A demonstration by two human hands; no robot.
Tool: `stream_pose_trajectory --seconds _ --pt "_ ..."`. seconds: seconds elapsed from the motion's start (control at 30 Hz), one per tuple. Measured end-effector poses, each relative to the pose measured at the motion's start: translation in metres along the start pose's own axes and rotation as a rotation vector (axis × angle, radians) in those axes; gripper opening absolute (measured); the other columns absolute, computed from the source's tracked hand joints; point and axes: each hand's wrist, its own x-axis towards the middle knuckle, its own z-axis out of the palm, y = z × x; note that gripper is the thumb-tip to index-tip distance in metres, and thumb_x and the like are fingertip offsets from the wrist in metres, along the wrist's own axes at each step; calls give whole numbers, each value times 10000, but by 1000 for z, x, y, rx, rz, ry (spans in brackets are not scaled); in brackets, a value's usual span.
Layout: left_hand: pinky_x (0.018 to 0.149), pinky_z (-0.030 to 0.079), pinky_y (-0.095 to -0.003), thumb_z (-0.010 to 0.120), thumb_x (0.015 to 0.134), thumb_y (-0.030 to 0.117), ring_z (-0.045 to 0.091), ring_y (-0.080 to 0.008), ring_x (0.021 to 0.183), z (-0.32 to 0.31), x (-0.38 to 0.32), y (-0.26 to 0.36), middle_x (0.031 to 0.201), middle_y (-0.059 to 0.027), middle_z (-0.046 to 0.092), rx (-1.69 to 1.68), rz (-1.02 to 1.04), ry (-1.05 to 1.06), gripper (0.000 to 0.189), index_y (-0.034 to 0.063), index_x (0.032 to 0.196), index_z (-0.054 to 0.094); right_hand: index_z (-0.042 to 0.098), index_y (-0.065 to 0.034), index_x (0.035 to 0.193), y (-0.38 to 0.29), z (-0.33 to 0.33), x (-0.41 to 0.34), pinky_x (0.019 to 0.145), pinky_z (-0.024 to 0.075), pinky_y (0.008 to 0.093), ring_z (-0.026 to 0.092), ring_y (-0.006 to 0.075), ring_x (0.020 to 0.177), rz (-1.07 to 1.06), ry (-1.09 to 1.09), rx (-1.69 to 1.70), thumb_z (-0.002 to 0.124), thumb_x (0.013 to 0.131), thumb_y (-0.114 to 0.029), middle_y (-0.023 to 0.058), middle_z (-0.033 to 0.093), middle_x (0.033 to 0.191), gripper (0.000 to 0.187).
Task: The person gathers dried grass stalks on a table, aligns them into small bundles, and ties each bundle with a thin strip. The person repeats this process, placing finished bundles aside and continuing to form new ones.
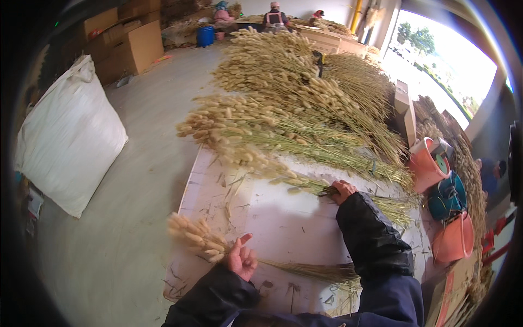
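Note:
A bunch of dried bunny-tail grass [200, 237] lies across the near part of a white tabletop [286, 216]. My left hand [243, 259] is at its neck, fingers curled and one finger raised. The fluffy heads stick out to the left of that hand, slightly blurred, and the thin stems [306, 269] run right towards my right sleeve. Farther up the table, my right hand [344, 191] is closed around greenish stems of a second, looser bunch [294, 178]. Its heads point left; its stem ends fan out past the right wrist.
Large heaps of the same grass [265, 69] cover the table's far half. Along the right edge stand orange buckets [453, 239] and a teal bucket [447, 196]. A white woven sack [69, 135] stands on the floor at left, cartons [143, 45] behind. People [274, 17] are at the back.

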Motion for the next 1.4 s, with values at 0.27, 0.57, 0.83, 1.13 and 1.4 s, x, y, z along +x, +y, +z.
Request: stream_pose_trajectory --seconds 0.27,0.57,0.83,1.13,1.4 --pt "402 310 -230 346 897 428 265 -85 464 -2 0 -1 505 32 208 41 51 -52 415 77 1052 506 564 -208 920 -30 -19 -19 721 382 360 504 222 867 -84 364 -296 618 683 -184 14 511 835 244" --pt "396 326 -237 393 891 397 269 -74 450 -4 3 -2 504 41 230 5 28 -98 364 66 974 518 488 -153 1123 -14 -21 -36 788 416 411 511 301 945 -17 199 -199 612 607 -79 86 544 1005 535" --pt "366 355 -247 458 880 313 267 -70 435 0 0 -2 513 43 239 69 64 -123 268 51 901 505 577 -176 864 -1 -24 -36 764 377 379 510 229 889 60 230 -359 526 725 -134 36 532 853 154" --pt "369 332 -233 511 857 266 310 -61 441 10 -1 -3 511 47 273 225 125 -15 217 67 935 475 628 -174 882 7 -33 -31 672 454 406 573 308 813 90 210 -159 554 754 -260 93 602 838 170" --pt "374 322 -256 449 870 367 302 -86 446 12 -1 3 504 38 245 174 50 -84 339 37 941 487 625 -239 906 28 -35 -17 645 455 410 583 297 762 -41 430 -10 546 773 -247 80 609 792 156"
